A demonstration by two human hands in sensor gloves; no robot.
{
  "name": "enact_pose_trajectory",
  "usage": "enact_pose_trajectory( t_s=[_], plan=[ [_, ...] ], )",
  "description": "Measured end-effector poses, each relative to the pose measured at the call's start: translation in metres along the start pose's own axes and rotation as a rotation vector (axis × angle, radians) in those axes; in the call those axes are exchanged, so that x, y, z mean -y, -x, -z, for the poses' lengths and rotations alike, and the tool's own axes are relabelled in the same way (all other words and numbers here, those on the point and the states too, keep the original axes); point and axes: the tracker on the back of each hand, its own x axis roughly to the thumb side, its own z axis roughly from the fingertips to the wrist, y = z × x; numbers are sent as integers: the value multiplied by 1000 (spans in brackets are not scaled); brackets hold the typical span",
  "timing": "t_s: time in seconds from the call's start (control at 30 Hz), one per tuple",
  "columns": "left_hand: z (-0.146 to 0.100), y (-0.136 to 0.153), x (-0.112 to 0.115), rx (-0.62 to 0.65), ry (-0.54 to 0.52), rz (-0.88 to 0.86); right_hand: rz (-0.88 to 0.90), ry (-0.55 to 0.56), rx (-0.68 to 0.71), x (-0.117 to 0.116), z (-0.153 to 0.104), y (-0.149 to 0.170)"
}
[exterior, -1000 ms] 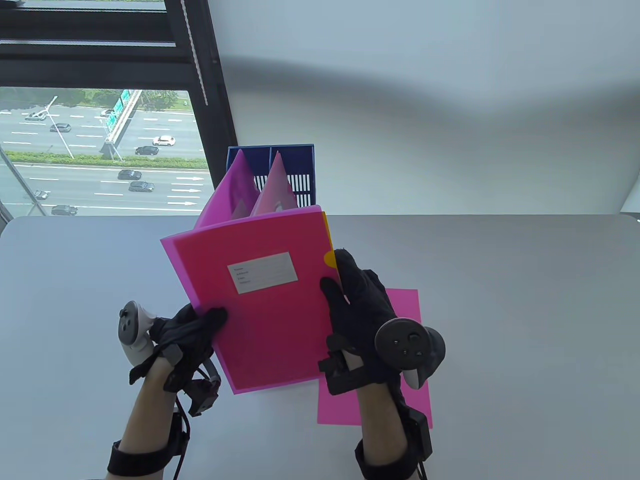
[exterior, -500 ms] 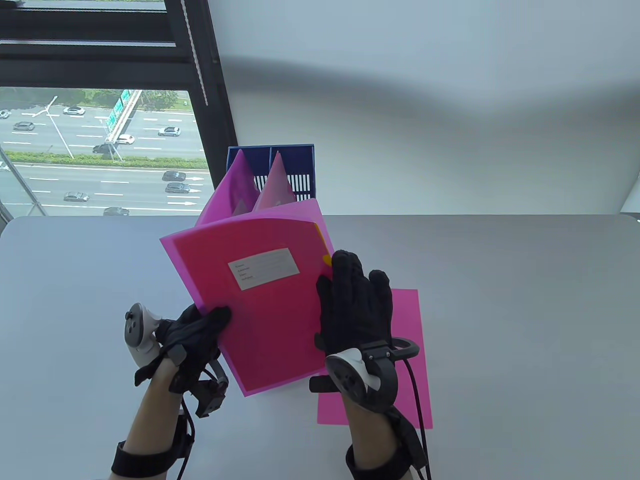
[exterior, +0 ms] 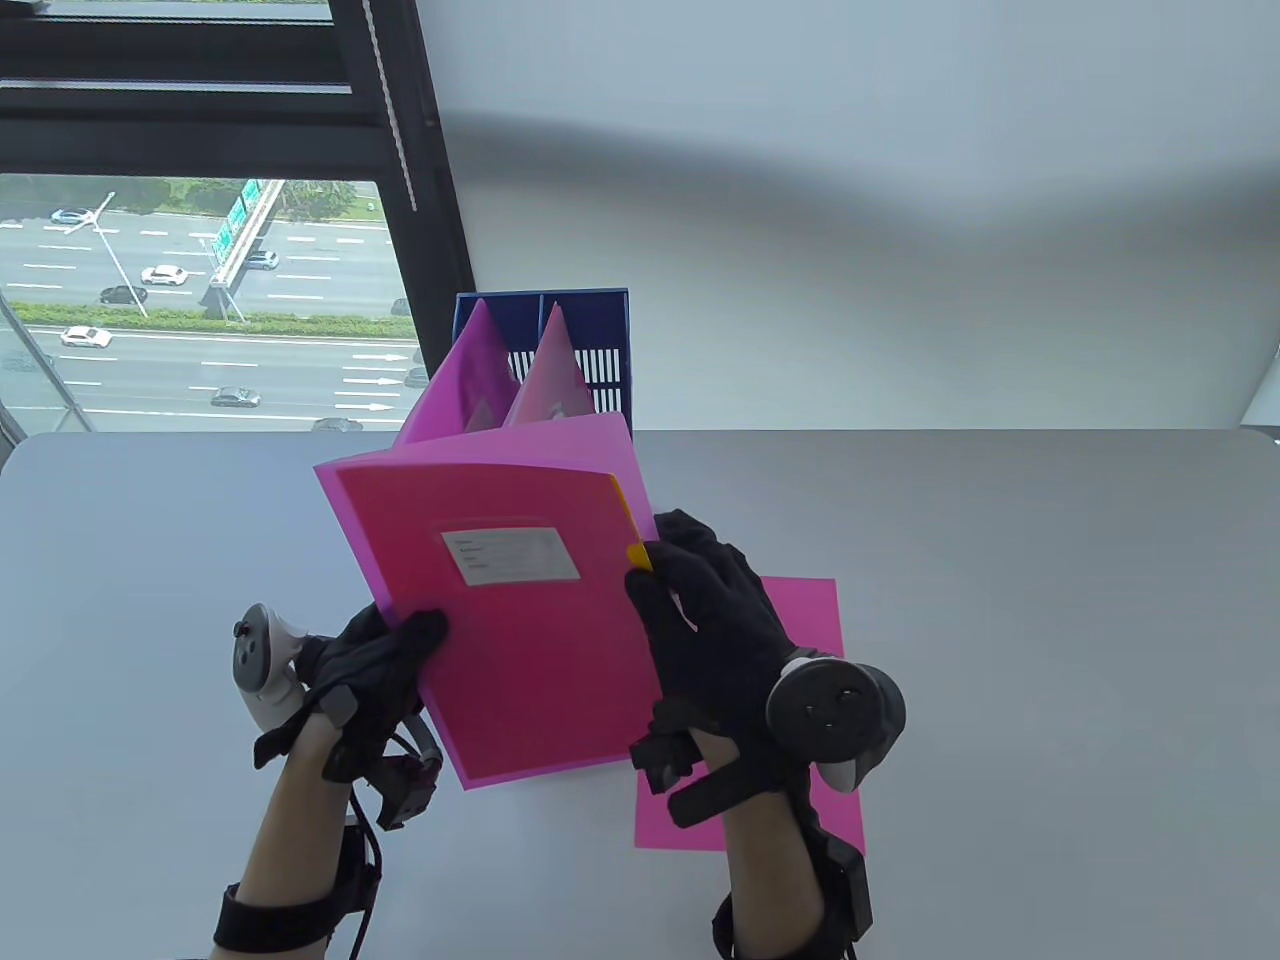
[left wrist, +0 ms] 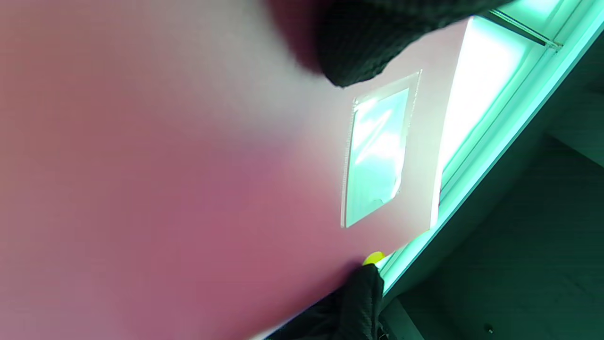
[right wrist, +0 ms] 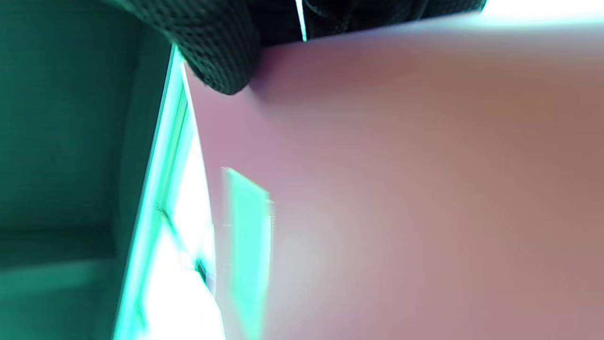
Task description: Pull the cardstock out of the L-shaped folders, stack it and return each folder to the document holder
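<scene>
I hold a pink L-shaped folder [exterior: 520,640] [left wrist: 188,189] [right wrist: 401,189] with a white label tilted above the table. My left hand [exterior: 390,650] [left wrist: 363,42] grips its lower left edge, thumb on the front cover. At the folder's right edge my right hand [exterior: 690,600] [right wrist: 212,47] pinches by the notch, where yellow cardstock [exterior: 636,552] [left wrist: 374,258] peeks out. A pink cardstock sheet [exterior: 810,620] lies flat on the table under my right wrist. The blue document holder [exterior: 600,330] stands behind with two pink folders [exterior: 470,380] in it.
The grey table [exterior: 1050,650] runs wide to the right and left of my hands. A white wall rises behind it. A dark-framed window [exterior: 200,300] fills the back left.
My right hand has rolled back so its tracker faces up, and its thumb now sits at the yellow edge. The folder shifted slightly left. A longer yellow strip shows along its right edge.
</scene>
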Motion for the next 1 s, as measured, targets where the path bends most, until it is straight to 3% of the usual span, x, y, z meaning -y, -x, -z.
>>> enact_pose_trajectory(
  t_s=[0.3, 0.43, 0.63, 1.0],
  plan=[
    [-2, -7, -11, 13, 38, 46, 364, -301, -76, -4, 7, 13],
    [-1, -8, -10, 25, 65, 24, 482, -366, -107, -9, 8, 21],
    [-1, -9, -10, 30, 84, 4, 486, -344, -117, -9, 9, 24],
    [-1, -9, -11, 23, 78, 16, 225, -213, -66, 8, 9, 16]
  ],
)
